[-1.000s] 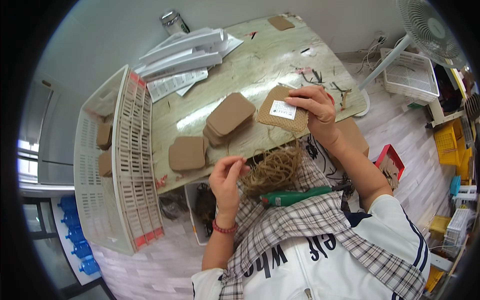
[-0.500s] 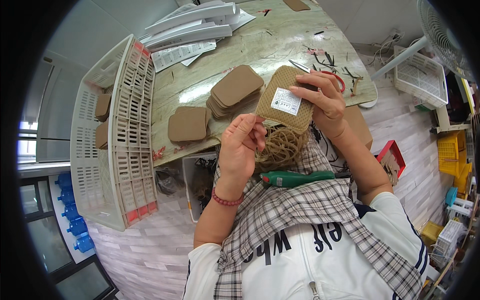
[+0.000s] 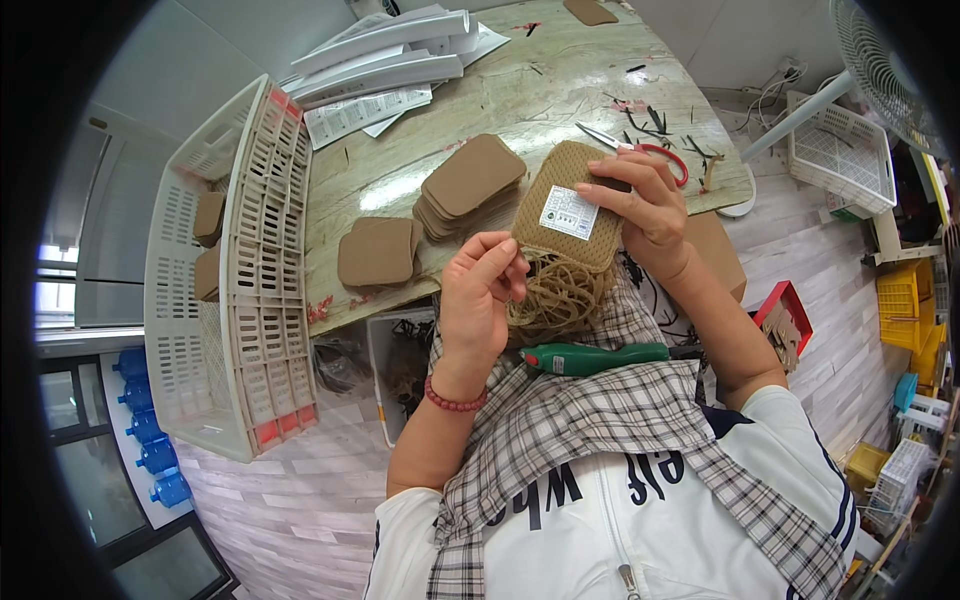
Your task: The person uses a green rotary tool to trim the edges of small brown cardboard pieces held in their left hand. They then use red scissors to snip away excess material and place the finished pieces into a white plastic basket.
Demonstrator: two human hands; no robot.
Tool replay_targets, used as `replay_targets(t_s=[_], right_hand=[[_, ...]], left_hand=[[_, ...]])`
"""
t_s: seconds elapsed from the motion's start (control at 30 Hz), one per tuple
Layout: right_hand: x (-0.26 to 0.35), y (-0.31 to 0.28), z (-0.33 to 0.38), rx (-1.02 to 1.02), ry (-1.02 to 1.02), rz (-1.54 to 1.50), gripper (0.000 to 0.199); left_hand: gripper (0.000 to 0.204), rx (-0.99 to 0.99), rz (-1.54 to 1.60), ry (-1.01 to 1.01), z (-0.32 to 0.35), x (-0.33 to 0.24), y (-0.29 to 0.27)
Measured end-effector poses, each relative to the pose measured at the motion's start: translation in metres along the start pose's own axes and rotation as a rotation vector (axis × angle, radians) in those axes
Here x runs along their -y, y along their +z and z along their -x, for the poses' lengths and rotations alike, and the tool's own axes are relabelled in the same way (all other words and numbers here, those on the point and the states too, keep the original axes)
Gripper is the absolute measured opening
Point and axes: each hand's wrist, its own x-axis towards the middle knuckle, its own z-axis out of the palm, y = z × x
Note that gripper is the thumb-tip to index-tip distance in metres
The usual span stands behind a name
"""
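Observation:
A tan mesh-faced pad (image 3: 545,180) with rounded corners and a white label (image 3: 568,213) is tilted up in front of me. My right hand (image 3: 645,205) grips its right side, thumb behind and fingers over the front. At the lower left corner of the pad, my left hand (image 3: 485,280) pinches with thumb and forefinger. Whether a loose strand is also in that pinch is too small to tell. Below the pad, a tangle of tan cord-like strips (image 3: 560,295) lies in my lap. A green power tool (image 3: 600,358) with a red button rests across my checked apron (image 3: 560,420).
Brown pads (image 3: 475,175) form stacks on the table (image 3: 390,180). Behind the pad lie red-handled scissors (image 3: 665,160) and dark scraps. Papers (image 3: 385,75) are piled at the back. A white slatted crate (image 3: 265,270) stands left; a fan (image 3: 880,70) is far right.
The pad and my right hand have dipped slightly, showing more of the scissors behind. My left hand keeps its pinch at the corner.

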Motion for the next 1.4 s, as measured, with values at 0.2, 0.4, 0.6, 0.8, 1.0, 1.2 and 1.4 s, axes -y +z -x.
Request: replay_targets(t_s=[0.2,0.4,0.6,0.8,1.0,1.2,1.4], right_hand=[[-0.001,-0.001,0.0,-0.003,-0.003,-0.002,0.034],[0.0,-0.001,0.002,0.011,-0.04,0.034,0.035],[0.0,-0.001,0.005,0.024,-0.002,0.006,0.036],[0.001,-0.001,0.009,0.027,0.021,-0.015,0.036],[0.001,0.0,0.01,0.026,0.034,-0.024,0.035],[0.005,0.002,0.014,0.038,0.076,-0.071,0.036],[0.008,0.004,0.021,0.082,0.162,-0.221,0.035]], left_hand=[[0.01,0.015,-0.008,0.01,0.0,0.001,-0.004],[0.008,-0.015,-0.043,-0.038,-0.001,0.001,0.002],[0.006,-0.044,-0.076,-0.045,0.0,0.002,0.0],[0.009,-0.025,-0.144,0.03,0.001,0.004,0.001],[0.029,-0.016,-0.431,0.377,0.007,0.007,0.008],[0.028,0.077,-0.666,0.559,-0.004,0.009,-0.006],[0.027,0.169,-0.624,0.573,-0.006,0.002,-0.002]])
